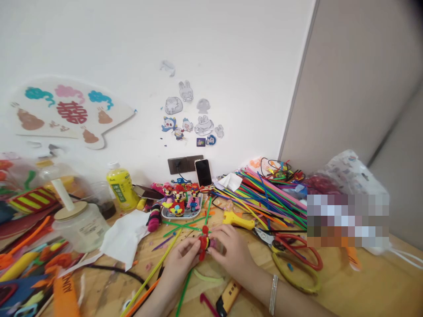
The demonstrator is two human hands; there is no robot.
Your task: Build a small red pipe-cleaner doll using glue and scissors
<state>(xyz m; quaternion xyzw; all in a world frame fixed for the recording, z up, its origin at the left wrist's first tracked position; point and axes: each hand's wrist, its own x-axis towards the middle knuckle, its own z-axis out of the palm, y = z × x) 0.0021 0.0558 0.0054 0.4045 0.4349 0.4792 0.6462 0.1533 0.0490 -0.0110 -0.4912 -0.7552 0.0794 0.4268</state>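
Note:
Between my hands is a small pipe-cleaner figure (pixel 204 247), with a red body, yellow and black bands and a purple end. My left hand (pixel 182 257) pinches its red side. The fingers of my right hand (pixel 231 246) close around the purple end. Fingers cover part of the figure. Just beyond them, green pipe cleaners (pixel 185 226) lie on the wooden table (pixel 380 290). A yellow glue gun (pixel 238 219) rests past my right hand. Behind, several finished pipe-cleaner dolls (pixel 179 200) stand in a small tray (pixel 181 215).
Red-and-yellow-handled scissors (pixel 299 248) lie right of my right wrist. A yellow utility knife (pixel 228 297) is between my forearms. Bundled pipe cleaners (pixel 264 193) spread at back right. A phone (pixel 203 172) leans on the wall. At left are a yellow bottle (pixel 122 187), jar (pixel 81 224) and white tissue (pixel 124 237).

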